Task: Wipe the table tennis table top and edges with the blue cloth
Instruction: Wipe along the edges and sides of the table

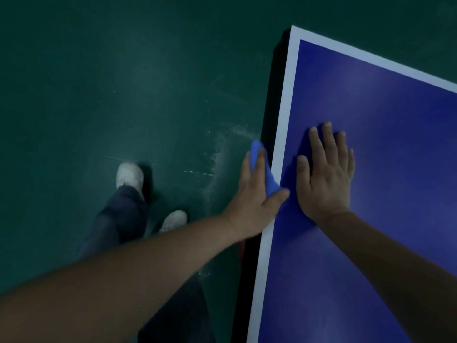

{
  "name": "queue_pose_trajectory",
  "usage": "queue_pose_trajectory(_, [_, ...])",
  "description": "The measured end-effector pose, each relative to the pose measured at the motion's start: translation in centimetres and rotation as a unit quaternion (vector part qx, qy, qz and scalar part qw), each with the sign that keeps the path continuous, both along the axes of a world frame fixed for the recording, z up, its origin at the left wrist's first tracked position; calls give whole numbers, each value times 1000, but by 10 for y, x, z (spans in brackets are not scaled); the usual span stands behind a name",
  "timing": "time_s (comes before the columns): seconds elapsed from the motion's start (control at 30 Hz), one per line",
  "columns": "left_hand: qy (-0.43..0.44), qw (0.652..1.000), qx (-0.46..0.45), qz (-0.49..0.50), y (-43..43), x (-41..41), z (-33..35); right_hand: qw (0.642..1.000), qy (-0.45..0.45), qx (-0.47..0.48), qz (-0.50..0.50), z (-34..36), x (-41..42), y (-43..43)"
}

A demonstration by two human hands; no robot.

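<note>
The table tennis table (pixel 395 219) has a dark blue top with a white border line along its left side and far end. A blue cloth (pixel 269 180) is draped over the left edge, part on the top, part hanging down the side. My left hand (pixel 254 196) grips the cloth at the edge, thumb on top and fingers down the outer side. My right hand (pixel 326 174) lies flat on the tabletop with fingers spread, pressing the part of the cloth that lies on the surface.
The dark green floor (pixel 111 95) lies left of the table, with pale scuff marks near the table edge. My legs in dark trousers and white shoes (pixel 129 175) stand on it beside the table. The table's far corner (pixel 293 28) is at the upper middle.
</note>
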State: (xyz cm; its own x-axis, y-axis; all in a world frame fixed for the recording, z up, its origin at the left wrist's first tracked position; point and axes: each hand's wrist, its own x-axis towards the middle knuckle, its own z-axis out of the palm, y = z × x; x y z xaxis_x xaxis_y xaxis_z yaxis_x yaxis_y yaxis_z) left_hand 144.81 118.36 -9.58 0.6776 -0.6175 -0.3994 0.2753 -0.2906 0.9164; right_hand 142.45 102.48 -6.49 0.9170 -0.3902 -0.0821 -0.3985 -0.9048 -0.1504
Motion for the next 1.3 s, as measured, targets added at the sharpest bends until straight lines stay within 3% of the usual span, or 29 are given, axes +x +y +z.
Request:
queue_pose_trajectory(0.2, [-13,996,29,80,-54,101,14,1000,-27,-8,4,9,13,-6])
queue_pose_trajectory(0.33, [-55,991,7,120,-45,72,15,995,-96,7,-2,12,57,-26])
queue_pose_trajectory(0.47, [-31,997,-22,69,-16,19,4,999,-37,26,-12,12,129,-52])
queue_pose_trajectory(0.57, [-1,998,-29,64,-28,41,3,999,-6,14,-31,3,158,-57])
queue_pose_trajectory(0.77, [-15,988,-32,153,-97,201,7,999,-15,13,-47,-4,156,-60])
queue_pose_trajectory(1.03, [-83,994,-43,62,-49,101,18,999,-18,8,-47,-1,157,-57])
queue_pose_trajectory(1.17, [-119,988,-47,89,-69,146,11,999,-25,11,-43,-2,154,-58])
queue_pose_trajectory(1.3, [-89,990,-8,107,-88,200,-17,999,-21,17,-46,-1,156,-58])
